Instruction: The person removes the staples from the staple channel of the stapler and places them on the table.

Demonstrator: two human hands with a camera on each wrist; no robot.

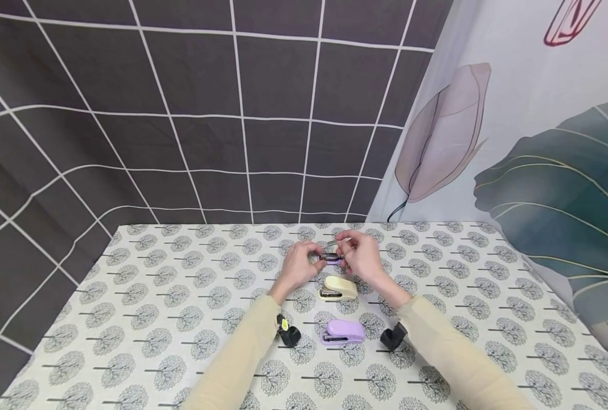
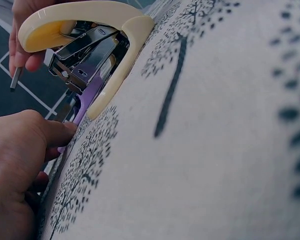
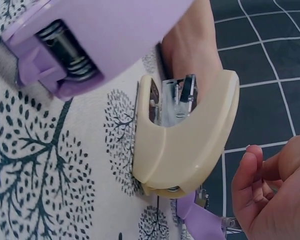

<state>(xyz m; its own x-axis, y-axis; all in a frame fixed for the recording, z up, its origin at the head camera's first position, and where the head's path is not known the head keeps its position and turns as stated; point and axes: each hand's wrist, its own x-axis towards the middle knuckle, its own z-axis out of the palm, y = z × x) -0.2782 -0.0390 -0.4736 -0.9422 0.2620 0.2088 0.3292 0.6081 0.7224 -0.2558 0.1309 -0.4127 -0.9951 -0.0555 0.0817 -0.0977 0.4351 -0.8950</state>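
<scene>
At the far side of the table, a purple stapler [image 1: 331, 262] has its dark metal staple channel showing on top. My left hand [image 1: 297, 263] pinches this stapler's left end; the left wrist view shows the thumb against its purple body [image 2: 83, 106]. Just above its right end, my right hand [image 1: 360, 255] pinches a thin silver strip of staples [image 1: 332, 243], seen also as a narrow grey bar [image 2: 15, 79] in the left wrist view. In the right wrist view, the right fingers [image 3: 250, 172] are curled, and the strip is hidden there.
Between the forearms a cream stapler [image 1: 340, 288] lies nearer than the hands, its nose pointing left. Closer still is a second purple stapler [image 1: 344, 331], large in the right wrist view. A tree-patterned cloth [image 1: 181, 313] covers the table, which meets a dark gridded curtain [image 1: 196, 142] behind.
</scene>
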